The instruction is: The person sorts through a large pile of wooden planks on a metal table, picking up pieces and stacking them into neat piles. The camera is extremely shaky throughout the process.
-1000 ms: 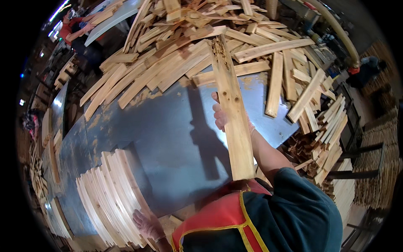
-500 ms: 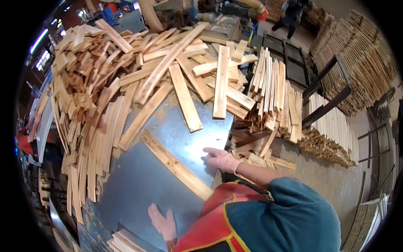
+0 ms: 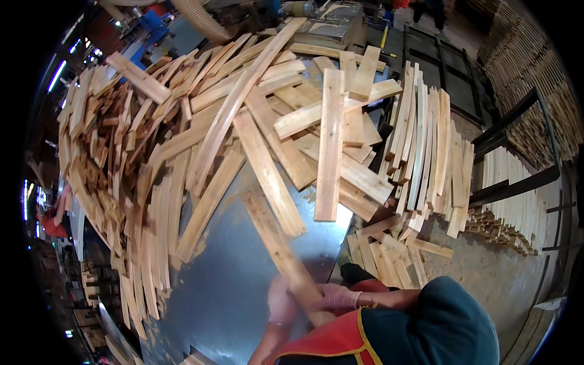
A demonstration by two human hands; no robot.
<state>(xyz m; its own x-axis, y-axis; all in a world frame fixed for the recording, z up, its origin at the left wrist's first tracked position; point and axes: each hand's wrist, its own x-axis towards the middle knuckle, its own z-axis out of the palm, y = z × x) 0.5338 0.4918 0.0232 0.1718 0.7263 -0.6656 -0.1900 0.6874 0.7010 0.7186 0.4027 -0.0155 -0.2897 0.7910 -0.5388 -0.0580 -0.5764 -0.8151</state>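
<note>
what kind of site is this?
Probably a woodworking shop or sawmill sorting line: a big heap of wood slats on a sheet-metal table, stacked slats on racks, and a dust-extraction hose above.

Viewpoint: one head-worn fisheye camera, above and just behind the grip, where the left hand point(image 3: 281, 301) and right hand point(image 3: 338, 298) meet on a wooden slat point(image 3: 277, 243).
Direction: it looks steeply down and forward, past the grip, over the metal table point(image 3: 231, 286) to the heap of slats point(image 3: 201, 128) beyond.
Nearness: close to the grip, which sits low in the picture; the heap lies farther off.
Edges: straight boards bend toward the dark round rim.
Right of the grip: floor point(image 3: 499, 267) and stacked slats point(image 3: 514, 201).
Shared ground: cannot tell; only one view is shown.
</note>
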